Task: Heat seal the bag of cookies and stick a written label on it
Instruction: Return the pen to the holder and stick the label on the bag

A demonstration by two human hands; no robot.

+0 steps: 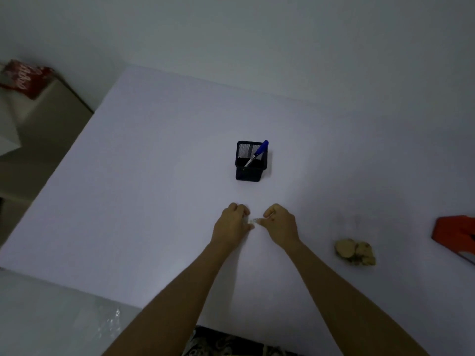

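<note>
Small label (252, 221) pinched between left hand (232, 222), right hand (280, 223).

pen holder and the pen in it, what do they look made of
Pen holder: looks like black metal mesh with a matt finish; the fine grid shows through its far wall. It could be coated wire, but the dim light leaves that open.
Pen: probably plastic, with a smooth blue cap and a pale, glossy barrel.

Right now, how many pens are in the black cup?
1. A blue-capped pen leans in the black mesh cup at the table's middle, cap poking above the rim at the far right corner. The cup's dark inside could hide a shorter one.
</note>
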